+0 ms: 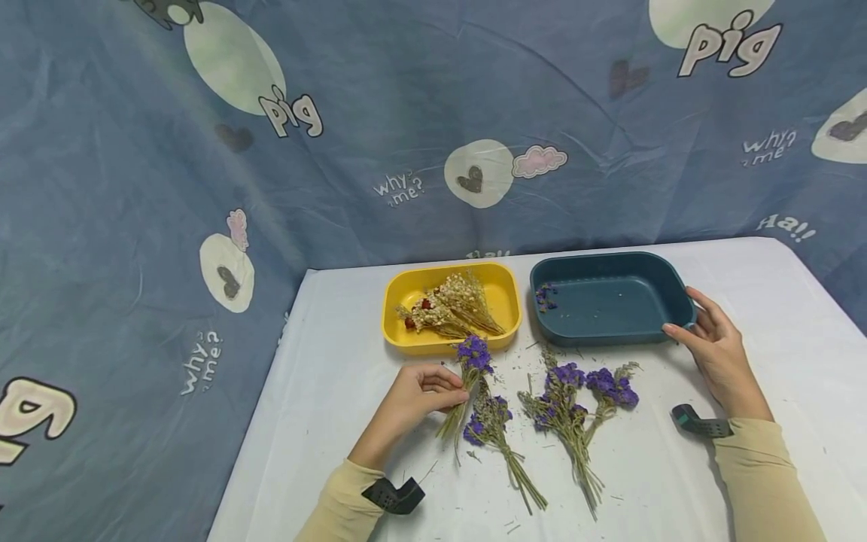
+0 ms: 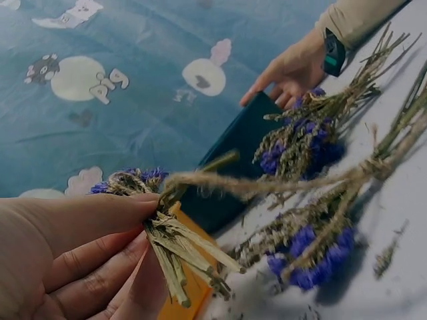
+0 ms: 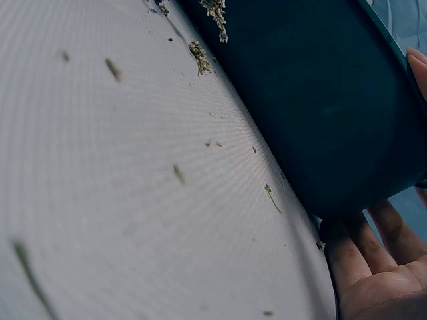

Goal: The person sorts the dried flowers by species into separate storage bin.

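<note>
Between thumb and fingers, my left hand (image 1: pixel 427 391) pinches a small bunch of purple dried flowers (image 1: pixel 473 354) by its stems. The left wrist view shows the cut stem ends (image 2: pixel 183 257) poking out past the thumb, with a strand of twine across them. Beside this hand another purple bunch (image 1: pixel 497 425) lies on the white table. My right hand (image 1: pixel 718 350) grips the right end of a dark teal tray (image 1: pixel 609 337), thumb at the near corner and fingers round the side. In the right wrist view, fingers (image 3: pixel 380 247) reach beneath the tray's end. Loose purple blossoms (image 1: pixel 545 297) lie inside it at the left.
A yellow tray (image 1: pixel 396 342) left of the teal one holds dried bunches of cream and red flowers (image 1: pixel 447 309). More purple bunches (image 1: pixel 565 406) lie in front of the teal tray. Stem bits scatter over the white tablecloth (image 1: pixel 325 361). A blue printed curtain (image 1: pixel 379 90) hangs behind.
</note>
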`<state>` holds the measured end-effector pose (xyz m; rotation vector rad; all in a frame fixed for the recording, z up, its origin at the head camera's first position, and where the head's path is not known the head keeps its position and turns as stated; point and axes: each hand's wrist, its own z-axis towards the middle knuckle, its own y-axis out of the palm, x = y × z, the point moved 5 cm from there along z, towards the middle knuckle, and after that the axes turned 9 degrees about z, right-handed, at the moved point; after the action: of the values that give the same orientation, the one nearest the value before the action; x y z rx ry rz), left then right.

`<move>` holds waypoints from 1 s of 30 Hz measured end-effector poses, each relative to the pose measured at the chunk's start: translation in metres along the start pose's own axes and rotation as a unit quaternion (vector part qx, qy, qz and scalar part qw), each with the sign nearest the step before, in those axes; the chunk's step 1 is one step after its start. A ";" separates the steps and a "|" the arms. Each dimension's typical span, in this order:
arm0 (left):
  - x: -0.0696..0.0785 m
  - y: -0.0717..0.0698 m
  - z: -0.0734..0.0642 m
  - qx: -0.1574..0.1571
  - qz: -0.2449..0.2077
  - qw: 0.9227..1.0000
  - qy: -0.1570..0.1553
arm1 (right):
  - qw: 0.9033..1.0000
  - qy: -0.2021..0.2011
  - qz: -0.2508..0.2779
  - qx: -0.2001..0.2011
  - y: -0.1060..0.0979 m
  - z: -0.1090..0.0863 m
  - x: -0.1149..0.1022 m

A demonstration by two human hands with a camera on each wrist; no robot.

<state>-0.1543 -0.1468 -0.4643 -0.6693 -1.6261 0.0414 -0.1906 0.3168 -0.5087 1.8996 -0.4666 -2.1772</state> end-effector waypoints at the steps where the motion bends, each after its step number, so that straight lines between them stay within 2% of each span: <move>1: 0.002 0.001 0.002 -0.002 0.001 1.000 0.001 | 1.000 0.000 -0.004 0.002 0.000 0.000 0.000; 8: 0.019 0.010 0.012 -0.017 0.011 1.000 0.012 | 1.000 0.002 -0.005 0.008 -0.002 -0.001 0.001; 15: 0.025 0.020 0.007 -0.039 -0.002 0.999 0.017 | 1.000 0.006 -0.006 0.009 -0.001 0.000 0.000; 19: 0.029 0.025 0.007 -0.041 0.006 0.999 0.033 | 1.000 0.003 -0.005 0.009 0.000 0.000 -0.001; 24: 0.042 0.029 0.011 -0.039 0.024 0.997 0.066 | 1.000 -0.002 -0.007 0.005 -0.001 0.000 0.000; 30: 0.056 0.033 0.020 -0.037 0.033 0.996 0.072 | 1.000 -0.004 -0.008 0.001 -0.001 0.001 0.001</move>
<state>-0.1606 -0.0877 -0.4314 -0.7653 -1.4721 -0.0185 -0.1915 0.3173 -0.5098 1.9024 -0.4575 -2.1956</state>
